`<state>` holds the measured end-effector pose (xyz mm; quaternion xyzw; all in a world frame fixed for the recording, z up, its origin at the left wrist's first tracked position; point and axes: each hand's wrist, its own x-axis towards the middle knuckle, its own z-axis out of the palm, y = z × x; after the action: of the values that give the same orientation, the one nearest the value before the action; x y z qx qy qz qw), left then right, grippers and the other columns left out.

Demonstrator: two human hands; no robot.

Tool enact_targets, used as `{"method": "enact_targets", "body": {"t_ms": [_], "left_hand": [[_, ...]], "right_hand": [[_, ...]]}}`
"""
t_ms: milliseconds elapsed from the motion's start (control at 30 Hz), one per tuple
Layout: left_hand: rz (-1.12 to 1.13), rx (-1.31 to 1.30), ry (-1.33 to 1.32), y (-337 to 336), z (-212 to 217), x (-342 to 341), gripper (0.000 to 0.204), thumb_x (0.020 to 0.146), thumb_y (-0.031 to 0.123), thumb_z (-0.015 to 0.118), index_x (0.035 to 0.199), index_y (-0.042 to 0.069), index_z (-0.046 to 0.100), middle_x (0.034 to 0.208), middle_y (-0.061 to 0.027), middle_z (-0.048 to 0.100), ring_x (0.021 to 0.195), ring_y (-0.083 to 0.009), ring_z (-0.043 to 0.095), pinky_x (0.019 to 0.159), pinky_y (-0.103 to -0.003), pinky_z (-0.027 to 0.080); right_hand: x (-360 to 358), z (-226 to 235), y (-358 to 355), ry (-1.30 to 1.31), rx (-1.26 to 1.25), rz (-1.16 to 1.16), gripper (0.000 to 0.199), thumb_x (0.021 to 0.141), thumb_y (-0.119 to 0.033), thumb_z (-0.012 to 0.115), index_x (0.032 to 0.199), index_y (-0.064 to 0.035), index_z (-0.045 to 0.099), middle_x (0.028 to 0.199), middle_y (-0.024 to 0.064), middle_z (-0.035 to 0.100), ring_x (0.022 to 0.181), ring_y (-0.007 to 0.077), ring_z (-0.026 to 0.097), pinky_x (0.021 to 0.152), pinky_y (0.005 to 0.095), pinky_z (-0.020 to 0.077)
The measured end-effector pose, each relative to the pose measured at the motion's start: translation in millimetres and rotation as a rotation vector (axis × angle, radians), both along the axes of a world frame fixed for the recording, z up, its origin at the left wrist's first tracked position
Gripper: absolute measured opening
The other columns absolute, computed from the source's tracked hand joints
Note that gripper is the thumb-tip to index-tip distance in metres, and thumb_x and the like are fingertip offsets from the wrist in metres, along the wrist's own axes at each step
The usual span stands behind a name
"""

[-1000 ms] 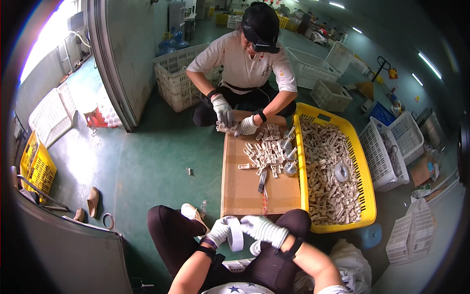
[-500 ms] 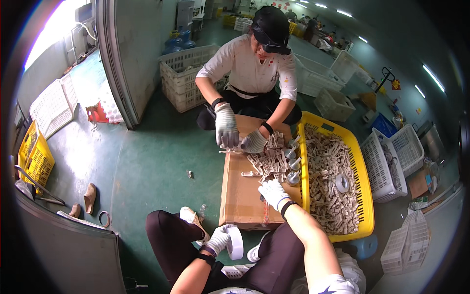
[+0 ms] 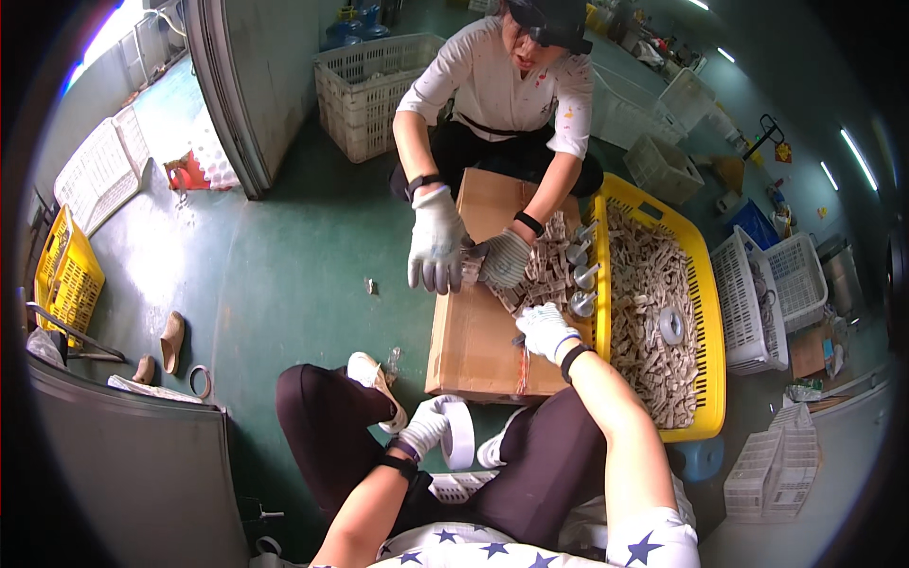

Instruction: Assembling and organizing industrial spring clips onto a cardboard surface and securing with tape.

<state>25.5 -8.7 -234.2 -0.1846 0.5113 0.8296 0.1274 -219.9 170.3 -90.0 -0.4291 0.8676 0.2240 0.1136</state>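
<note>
1. Green workshop floor (image 3: 312, 312) – on it, a cardboard box (image 3: 473, 350) bearing pale plastic parts (image 3: 549, 254), with a yellow crate (image 3: 714, 379) alongside.
2. Change: the right hand (image 3: 546, 331), beside the white roll (image 3: 460, 443) a second ago, is now over the box top; the work thus divides, the left hand (image 3: 428, 424) alone keeping the roll.
3. Left fingers: closed around the roll's near side, between the knees, just off the box edge.
4. Right fingers: bent, beside a small dark object (image 3: 519, 339) – whether they grip anything cannot be told.
</note>
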Motion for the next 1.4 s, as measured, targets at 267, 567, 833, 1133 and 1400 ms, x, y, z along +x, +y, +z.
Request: {"method": "enact_targets", "body": {"t_ms": [267,567,833,1133,1400], "left_hand": [[-0.037,-0.063,0.003,1.9,10.0,3.0,0.035,0.073,-0.007,0.059,0.105,0.003,0.065,0.091,-0.0016,0.066,0.083,-0.0127,0.06,0.078,-0.03,0.05],[-0.046,-0.123,-0.008,4.0,15.3,3.5,0.04,0.071,-0.009,0.05,0.107,0.002,0.064,0.092,-0.0049,0.067,0.086,-0.0143,0.06,0.081,-0.03,0.049],[-0.081,-0.172,0.026,-0.6,33.5,9.4,0.042,0.07,-0.01,0.051,0.108,0.002,0.064,0.092,-0.0054,0.067,0.086,-0.0133,0.06,0.08,-0.03,0.049],[-0.082,-0.184,0.053,3.3,34.0,8.6,0.038,0.072,-0.012,0.055,0.107,0.002,0.063,0.091,-0.0014,0.065,0.086,-0.0108,0.059,0.079,-0.028,0.049],[-0.033,-0.092,0.052,0.5,42.6,15.2,0.027,0.077,-0.003,0.066,0.104,0.002,0.065,0.09,0.0007,0.065,0.083,-0.0092,0.059,0.075,-0.026,0.049]], "right_hand": [[6.6,7.6,5.5,-0.284,-0.288,-0.382,0.026,0.085,-0.023,0.051,0.103,-0.0051,0.058,0.101,0.0195,0.064,0.093,0.037,0.062,0.08,0.0473,0.0481],[76.7,19.2,-15.0,-0.672,-0.514,-0.141,0.04,0.081,-0.017,0.062,0.12,-0.0076,0.056,0.101,0.0173,0.065,0.094,0.031,0.064,0.08,0.0387,0.05],[123.1,29.1,-48.8,-0.427,-0.259,-0.067,0.034,0.093,-0.032,0.045,0.117,-0.0109,0.056,0.099,0.0195,0.062,0.092,0.0348,0.062,0.077,0.047,0.049],[131.4,8.6,-66.1,-0.348,-0.196,-0.017,0.031,0.094,-0.022,0.035,0.09,-0.0049,0.061,0.082,0.0181,0.067,0.073,0.0357,0.066,0.063,0.0485,0.05],[140.4,-7.0,-68.0,-0.245,-0.209,0.052,0.028,0.093,-0.019,0.037,0.094,-0.0056,0.062,0.08,0.0157,0.068,0.069,0.0301,0.067,0.055,0.0457,0.0506]]}}
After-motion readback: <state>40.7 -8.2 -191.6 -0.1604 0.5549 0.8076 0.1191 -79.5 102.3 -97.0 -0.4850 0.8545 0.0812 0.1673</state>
